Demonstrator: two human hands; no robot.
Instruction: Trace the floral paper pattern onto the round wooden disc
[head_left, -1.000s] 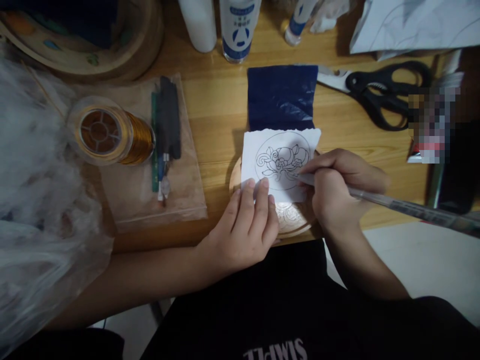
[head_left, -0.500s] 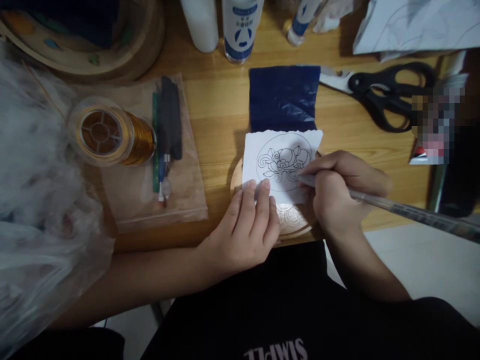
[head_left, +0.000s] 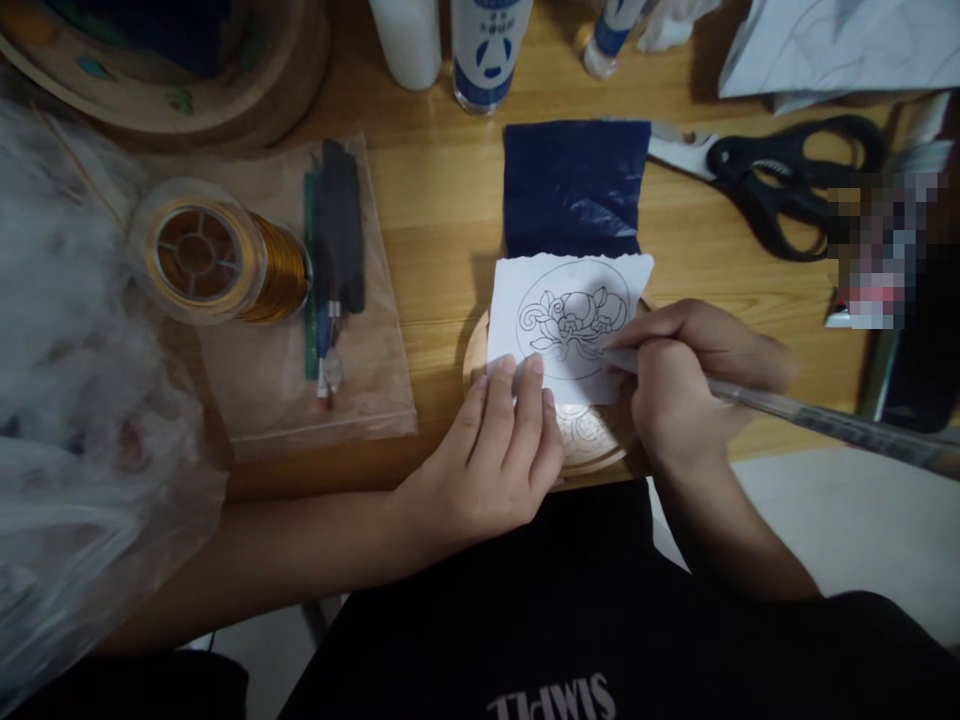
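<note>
My right hand (head_left: 679, 375) is closed around a slim grey pen (head_left: 806, 412), its tip resting on the lower part of a flower drawing. That drawing, inside a circle outline, is on a small white sheet of paper (head_left: 514, 290) with a torn upper edge. Fingers spread, my left hand (head_left: 499, 455) lies on the sheet's lower left edge; its thumb is hidden. Dark blue carbon paper (head_left: 574, 185) sticks out beyond the sheet's far edge. Underneath is a round wooden disc (head_left: 476, 352), mostly covered, with pale line patterns showing at its near side.
Black-handled scissors (head_left: 795, 180) lie to the right. On the left, a spool of golden wire (head_left: 225, 255) and a clear bag (head_left: 386, 385) with tools sit beside crumpled plastic (head_left: 90, 480). Bottles (head_left: 491, 55) and a round wooden tray (head_left: 292, 90) stand at the back.
The view has shifted slightly, so the things on the table appear a little higher. Both hands keep nearly the same places on the paper, with the pen tip still on the drawing.
</note>
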